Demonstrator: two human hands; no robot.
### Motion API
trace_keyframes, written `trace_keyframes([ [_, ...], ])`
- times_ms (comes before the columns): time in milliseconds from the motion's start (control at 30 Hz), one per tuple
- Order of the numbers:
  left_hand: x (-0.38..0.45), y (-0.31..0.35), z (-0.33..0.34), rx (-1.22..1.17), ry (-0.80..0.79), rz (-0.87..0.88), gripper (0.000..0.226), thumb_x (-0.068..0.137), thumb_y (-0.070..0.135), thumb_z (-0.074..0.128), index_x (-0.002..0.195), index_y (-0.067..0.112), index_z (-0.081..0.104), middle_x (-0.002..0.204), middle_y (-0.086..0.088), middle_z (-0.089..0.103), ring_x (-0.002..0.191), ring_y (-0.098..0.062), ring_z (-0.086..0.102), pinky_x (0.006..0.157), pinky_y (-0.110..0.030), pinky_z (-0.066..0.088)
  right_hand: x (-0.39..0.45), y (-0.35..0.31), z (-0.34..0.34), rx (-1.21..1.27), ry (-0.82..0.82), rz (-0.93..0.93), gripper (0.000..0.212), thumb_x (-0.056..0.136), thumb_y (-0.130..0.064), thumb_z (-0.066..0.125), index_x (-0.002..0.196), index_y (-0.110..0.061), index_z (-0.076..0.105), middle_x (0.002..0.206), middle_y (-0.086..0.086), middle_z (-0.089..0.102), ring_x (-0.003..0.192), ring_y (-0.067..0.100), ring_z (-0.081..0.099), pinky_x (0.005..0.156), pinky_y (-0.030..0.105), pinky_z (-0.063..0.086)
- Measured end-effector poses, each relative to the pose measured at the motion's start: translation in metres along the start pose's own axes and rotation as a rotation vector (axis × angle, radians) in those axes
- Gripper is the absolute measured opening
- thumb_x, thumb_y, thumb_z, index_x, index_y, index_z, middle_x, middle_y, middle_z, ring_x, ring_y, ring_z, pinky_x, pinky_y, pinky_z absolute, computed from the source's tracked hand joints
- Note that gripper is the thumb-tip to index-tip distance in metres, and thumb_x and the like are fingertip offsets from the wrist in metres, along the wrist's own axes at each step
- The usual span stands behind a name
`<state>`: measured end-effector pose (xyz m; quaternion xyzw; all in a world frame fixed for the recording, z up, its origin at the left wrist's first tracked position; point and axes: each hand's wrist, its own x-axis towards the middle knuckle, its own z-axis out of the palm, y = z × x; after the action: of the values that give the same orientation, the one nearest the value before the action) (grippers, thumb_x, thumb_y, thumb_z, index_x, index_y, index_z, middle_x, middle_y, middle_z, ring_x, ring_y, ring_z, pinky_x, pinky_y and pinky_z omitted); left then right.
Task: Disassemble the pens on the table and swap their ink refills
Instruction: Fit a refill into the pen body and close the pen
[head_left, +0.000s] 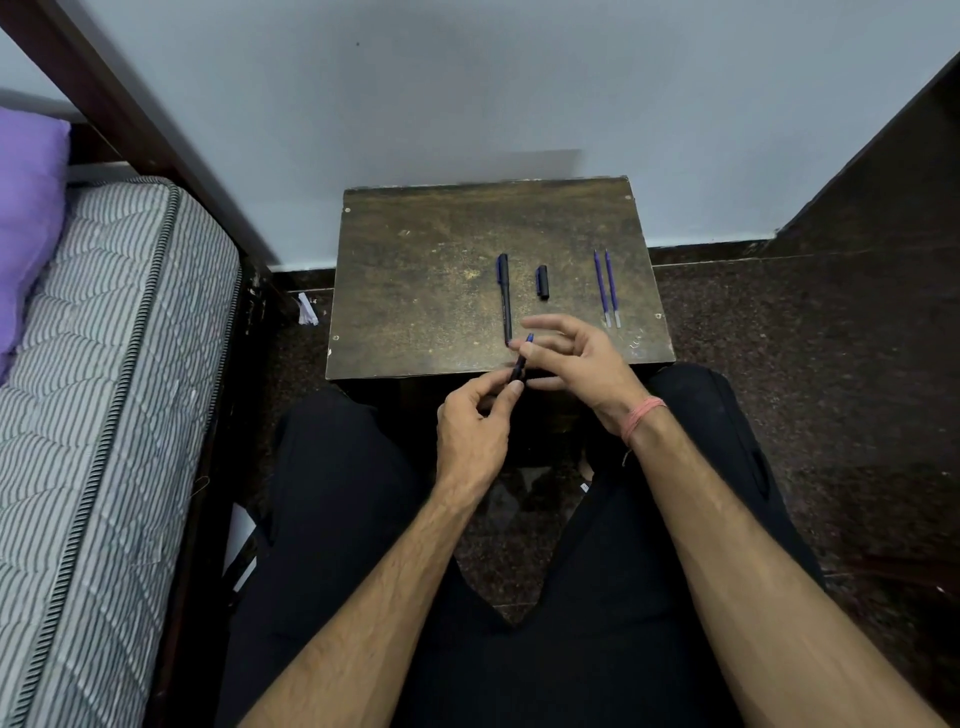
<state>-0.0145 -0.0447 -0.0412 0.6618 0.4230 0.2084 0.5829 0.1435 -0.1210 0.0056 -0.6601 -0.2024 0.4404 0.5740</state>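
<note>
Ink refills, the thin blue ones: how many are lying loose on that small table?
2. One thin blue ink refill and a second lie side by side near the worn wooden table's right edge. Others may sit hidden inside pens.

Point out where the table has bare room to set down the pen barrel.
Bare: the whole part of the table left of the capped pen, and the far strip by the wall. Crowded: loose cap, two refills, both hands at the near edge.

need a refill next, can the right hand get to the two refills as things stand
Probably yes. The refills lie in the open on the table, just beyond the right hand, with nothing between. That hand is pinching the pen and would have to let go first.
</note>
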Motion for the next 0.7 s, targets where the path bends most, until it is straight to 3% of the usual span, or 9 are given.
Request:
trace_keyframes([
  [67, -0.0001, -0.0007, 0.0008, 0.008, -0.001, -0.011, 0.026, 0.105, 0.032, 0.077, 0.129, 0.027, 0.084, 0.118, 0.014, 0.085, 0.109, 0.000, 0.078, 0.100, -0.027, 0.063, 0.0006, -0.0014, -0.0017, 0.084, -0.050, -0.005, 0.033, 0.106, -0.004, 0.067, 0.139, -0.005, 0.067, 0.125, 0.022, 0.078, 0.113, 0.030, 0.078, 0.098, 0.042, 0.065],
  [133, -0.0003, -0.0019, 0.0008, -0.005, -0.007, -0.033, 0.028, 0.104, 0.035, 0.078, 0.131, 0.027, 0.083, 0.120, 0.013, 0.085, 0.111, -0.003, 0.078, 0.104, -0.033, 0.063, 0.0013, 0.0005, -0.0009, 0.096, -0.025, -0.010, 0.032, 0.101, -0.002, 0.073, 0.134, -0.002, 0.070, 0.119, 0.027, 0.079, 0.107, 0.029, 0.079, 0.098, 0.041, 0.065],
  [233, -0.0023, -0.0036, 0.0013, -0.034, -0.006, -0.055, 0.031, 0.102, 0.036, 0.081, 0.131, 0.025, 0.083, 0.120, 0.010, 0.086, 0.111, -0.007, 0.080, 0.106, -0.039, 0.064, 0.0036, 0.0027, 0.0010, 0.051, 0.088, -0.006, 0.021, 0.088, -0.006, 0.089, 0.107, -0.005, 0.079, 0.096, 0.020, 0.082, 0.088, 0.023, 0.081, 0.087, 0.037, 0.067],
  [333, -0.0028, -0.0034, 0.0030, -0.030, -0.006, -0.042, 0.030, 0.101, 0.035, 0.082, 0.130, 0.026, 0.083, 0.119, 0.012, 0.086, 0.112, -0.006, 0.080, 0.106, -0.042, 0.064, 0.0048, 0.0053, 0.0043, 0.000, 0.141, -0.015, 0.027, 0.081, -0.011, 0.096, 0.087, -0.011, 0.070, 0.078, 0.004, 0.074, 0.075, 0.015, 0.076, 0.078, 0.033, 0.066],
  [433, -0.0011, -0.0019, 0.0023, -0.047, -0.040, -0.033, 0.031, 0.101, 0.037, 0.079, 0.131, 0.028, 0.083, 0.121, 0.014, 0.085, 0.118, -0.007, 0.079, 0.110, -0.042, 0.062, 0.0041, 0.0059, 0.0078, 0.066, 0.107, -0.011, 0.027, 0.088, -0.018, 0.091, 0.102, -0.015, 0.068, 0.093, 0.001, 0.075, 0.086, 0.011, 0.074, 0.082, 0.034, 0.066],
  [533, 0.0009, -0.0009, 0.0008, -0.047, -0.035, -0.025, 0.028, 0.103, 0.036, 0.078, 0.130, 0.029, 0.084, 0.118, 0.014, 0.086, 0.113, -0.008, 0.080, 0.109, -0.043, 0.063, 0.0033, 0.0026, 0.0032, 0.210, -0.013, 0.038, 0.027, 0.104, -0.017, 0.073, 0.130, -0.010, 0.071, 0.126, 0.014, 0.079, 0.115, 0.026, 0.077, 0.100, 0.042, 0.064],
  [600, 0.0007, -0.0007, 0.0006, -0.058, -0.023, -0.034, 0.029, 0.104, 0.034, 0.079, 0.132, 0.026, 0.083, 0.118, 0.011, 0.086, 0.109, -0.008, 0.081, 0.108, -0.042, 0.064, 0.0022, 0.0043, 0.0009, 0.191, -0.060, 0.022, 0.028, 0.104, -0.004, 0.069, 0.132, -0.003, 0.073, 0.123, 0.018, 0.080, 0.114, 0.026, 0.079, 0.100, 0.037, 0.064],
  [700, -0.0003, -0.0009, 0.0008, -0.058, -0.036, -0.034, 0.031, 0.105, 0.033, 0.078, 0.133, 0.021, 0.082, 0.113, 0.006, 0.087, 0.101, -0.008, 0.082, 0.104, -0.040, 0.065, 0.0023, 0.0076, 0.0044, 0.127, 0.047, 0.019, 0.019, 0.092, -0.003, 0.084, 0.110, -0.006, 0.080, 0.100, 0.013, 0.084, 0.095, 0.022, 0.082, 0.096, 0.039, 0.066],
])
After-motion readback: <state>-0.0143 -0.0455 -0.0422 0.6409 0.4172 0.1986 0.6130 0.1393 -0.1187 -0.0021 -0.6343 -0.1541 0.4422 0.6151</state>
